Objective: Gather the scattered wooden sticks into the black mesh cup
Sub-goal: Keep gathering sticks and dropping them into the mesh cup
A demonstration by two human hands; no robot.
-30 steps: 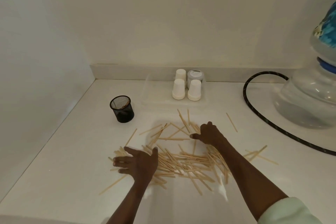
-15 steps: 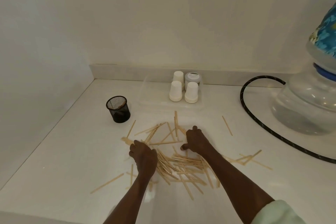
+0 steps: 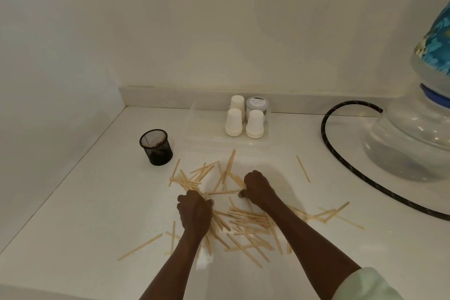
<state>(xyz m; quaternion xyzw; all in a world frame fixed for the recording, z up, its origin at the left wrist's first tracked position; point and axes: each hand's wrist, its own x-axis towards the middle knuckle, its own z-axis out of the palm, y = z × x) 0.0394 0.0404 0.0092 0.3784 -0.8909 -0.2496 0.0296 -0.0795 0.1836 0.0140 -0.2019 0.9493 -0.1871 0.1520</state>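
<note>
Fingers of the left hand (image 3: 193,212) curl around a bundle of wooden sticks (image 3: 246,220); right hand (image 3: 257,186) pinches others. Align ends before lifting toward the black mesh cup (image 3: 156,147), upper left.

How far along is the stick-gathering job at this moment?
Done: nothing clearly; the black mesh cup holds no upright sticks. In hand: the left hand grips a bunch of wooden sticks; the right hand curls over others. Left: most sticks, still scattered on the white counter.
</note>
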